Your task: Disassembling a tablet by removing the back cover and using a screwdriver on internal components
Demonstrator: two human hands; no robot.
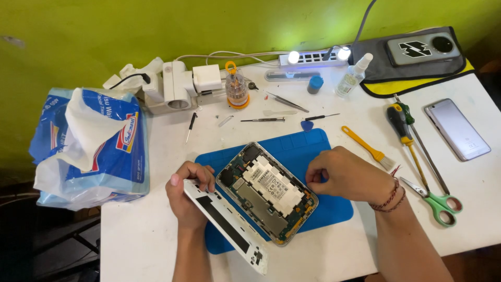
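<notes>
An opened tablet [269, 192] lies on a blue mat [313, 151], its white battery and circuit board showing. My left hand [187, 190] grips the white back cover [229, 227], tilted up along the tablet's left edge. My right hand [347, 175] rests on the mat at the tablet's right side, its fingers pinched together by the upper right edge; what they pinch is too small to tell.
A blue-and-white tissue pack [91, 149] sits left. Screwdrivers [262, 120], tweezers [287, 102], a bit holder [236, 90], a spray bottle [352, 77] and a power strip [313, 57] lie behind. On the right: yellow brush [368, 148], green scissors [436, 201], a silver phone [457, 129].
</notes>
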